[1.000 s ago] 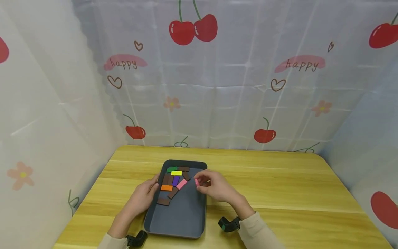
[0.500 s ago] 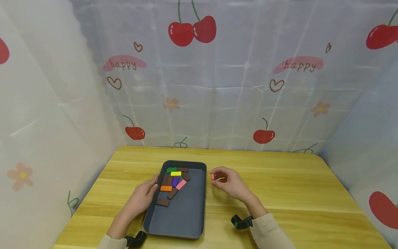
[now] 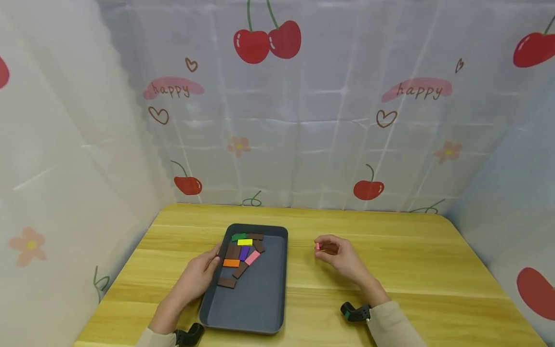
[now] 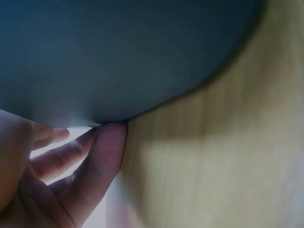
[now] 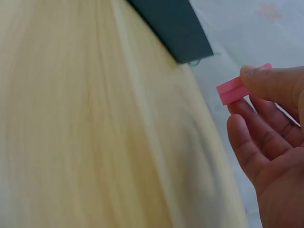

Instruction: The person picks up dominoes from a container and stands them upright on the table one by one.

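A dark grey rectangular tray [image 3: 256, 306] lies on the wooden table. My left hand [image 3: 198, 275] holds its left edge; in the left wrist view the thumb [image 4: 108, 147] touches the outside of the tray wall. To the right of the tray, apart from it, my right hand [image 3: 344, 259] is raised over the table. It pinches a small pink block [image 5: 232, 91] between thumb and fingers. Inside the tray, towards the upper left, lie several flat blocks: brown, green, a yellow block [image 3: 244, 242], a purple block [image 3: 244, 253], an orange block [image 3: 231, 262] and another pink block [image 3: 253, 258].
The light wooden table [image 3: 416, 270] stretches right and behind the tray. A white curtain [image 3: 299, 159] printed with cherries and flowers surrounds it at the back and both sides. Black wrist-worn devices sit on both wrists, the right device [image 3: 355, 312] near the table.
My right hand has moved right, from over the tray's right edge to beyond it, still pinching the pink block. The left hand, the tray and its blocks have stayed in place.
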Motion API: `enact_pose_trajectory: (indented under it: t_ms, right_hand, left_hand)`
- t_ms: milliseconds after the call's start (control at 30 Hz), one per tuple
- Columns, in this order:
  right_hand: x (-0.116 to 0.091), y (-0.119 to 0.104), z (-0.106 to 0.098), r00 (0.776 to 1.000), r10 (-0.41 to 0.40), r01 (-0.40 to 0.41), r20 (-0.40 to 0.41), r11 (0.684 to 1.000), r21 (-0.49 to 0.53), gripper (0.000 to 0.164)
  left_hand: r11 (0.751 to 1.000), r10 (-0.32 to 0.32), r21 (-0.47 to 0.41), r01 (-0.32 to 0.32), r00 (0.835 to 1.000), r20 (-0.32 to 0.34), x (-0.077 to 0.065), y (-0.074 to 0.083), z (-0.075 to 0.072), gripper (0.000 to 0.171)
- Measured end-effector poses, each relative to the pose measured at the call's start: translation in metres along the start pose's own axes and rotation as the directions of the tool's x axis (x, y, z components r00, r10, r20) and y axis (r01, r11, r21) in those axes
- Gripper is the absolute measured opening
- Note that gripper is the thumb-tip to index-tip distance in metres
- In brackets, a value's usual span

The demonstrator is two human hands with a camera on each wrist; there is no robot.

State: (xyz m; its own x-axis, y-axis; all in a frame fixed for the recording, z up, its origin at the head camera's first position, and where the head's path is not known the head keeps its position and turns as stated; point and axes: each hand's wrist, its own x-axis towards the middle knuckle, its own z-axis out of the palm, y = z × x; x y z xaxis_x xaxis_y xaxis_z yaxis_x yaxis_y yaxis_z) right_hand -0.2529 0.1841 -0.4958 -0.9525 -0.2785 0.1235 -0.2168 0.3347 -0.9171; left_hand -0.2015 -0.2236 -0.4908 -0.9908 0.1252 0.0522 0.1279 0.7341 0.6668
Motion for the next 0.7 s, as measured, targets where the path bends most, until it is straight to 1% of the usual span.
enact_pose_trajectory:
  t_ms: [267,467,600,700]
  right_hand:
    - [0.000,0.011,-0.008,1.000,0.001,-0.001,-0.031,1.000,0.001,0.036]
    - [0.001,0.017,-0.008,0.998,0.031,-0.032,-0.059,0.999,-0.011,0.034]
    - [0.003,0.020,-0.007,0.997,0.049,-0.050,-0.064,0.999,-0.001,0.033]
    - [0.004,0.023,-0.007,0.998,0.045,-0.046,-0.050,0.999,-0.013,0.033]
  left_hand:
    - [1.000,-0.005,0.000,0.005,1.000,0.004,-0.001,0.000,-0.001,0.051]
    - [1.000,-0.006,-0.001,0.006,1.000,0.005,0.000,0.000,0.000,0.051]
    - [1.000,-0.004,0.000,0.004,1.000,0.005,0.000,0.001,-0.001,0.051]
    - [1.000,-0.003,-0.001,0.003,1.000,0.002,0.000,0.001,-0.001,0.051]
